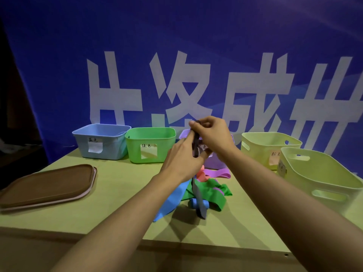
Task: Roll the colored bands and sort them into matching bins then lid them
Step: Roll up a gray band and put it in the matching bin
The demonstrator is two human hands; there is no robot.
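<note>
A dark grey band [199,199] hangs from both my hands above the table's middle, its lower end near the tabletop. My right hand [213,134] pinches its top end. My left hand [181,160] holds it just below. Under it lies a pile of loose bands: blue [172,201], green [212,195], pink [202,176] and purple [220,173]. Along the back stand a blue bin [94,134], a green bin [149,132], a purple bin [216,161] partly hidden by my hands, and a pale yellow bin [263,142].
A second pale yellow bin [322,173] sits closer at the right. Brown lids [47,185] lie stacked at the left on the light wooden table [121,209]. A blue banner with white characters hangs behind the bins.
</note>
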